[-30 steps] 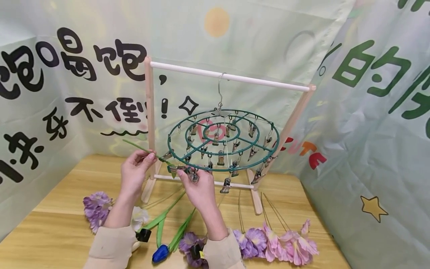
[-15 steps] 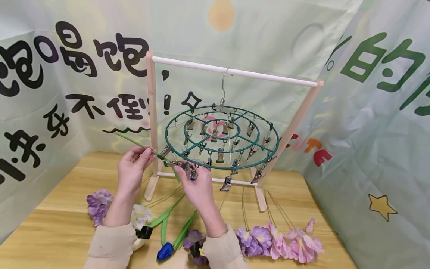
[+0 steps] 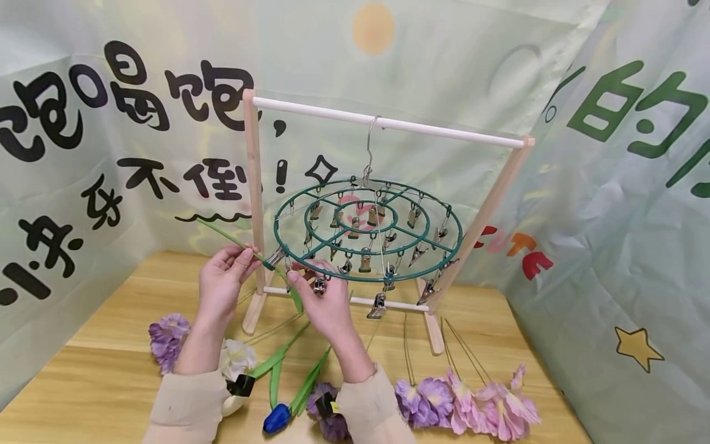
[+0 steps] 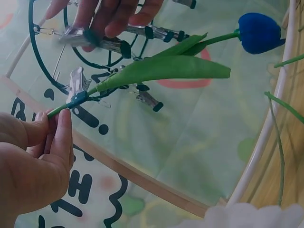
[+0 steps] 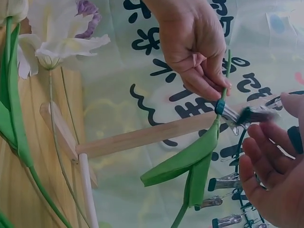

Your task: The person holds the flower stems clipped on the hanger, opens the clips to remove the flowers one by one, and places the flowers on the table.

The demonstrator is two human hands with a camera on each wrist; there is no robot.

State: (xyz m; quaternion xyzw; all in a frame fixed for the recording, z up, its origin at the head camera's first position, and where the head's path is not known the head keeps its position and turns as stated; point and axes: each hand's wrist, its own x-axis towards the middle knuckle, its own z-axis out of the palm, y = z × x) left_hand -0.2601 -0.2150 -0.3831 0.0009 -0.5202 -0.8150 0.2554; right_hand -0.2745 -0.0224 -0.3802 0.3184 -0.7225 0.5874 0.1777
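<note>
My left hand (image 3: 224, 280) pinches the green stem (image 3: 222, 231) of an artificial blue tulip (image 4: 260, 33) near its cut end. A metal clip (image 4: 77, 88) with teal tips is clamped on that stem just beyond my fingertips. The clip hangs from the outer ring of a round green clip hanger (image 3: 366, 279). My right hand (image 3: 327, 299) is beside the stem under the ring, its fingers loosely spread. A second clip (image 5: 259, 115), blurred, hangs between its thumb and fingers. The tulip's leaves (image 5: 190, 161) hang below the clip; my hand hides the bloom in the head view.
A wooden stand (image 3: 252, 185) with a white top bar (image 3: 444, 131) carries the hanger. On the table (image 3: 100, 364) lie another blue tulip (image 3: 276, 419), purple flowers (image 3: 169, 339), a white flower (image 3: 238, 359) and pink flowers (image 3: 510, 410). Printed cloth hangs behind.
My right hand's thumb and fingers have loosened from the second clip, which now swings. The left hand keeps its pinch on the stem. The head view has shifted slightly.
</note>
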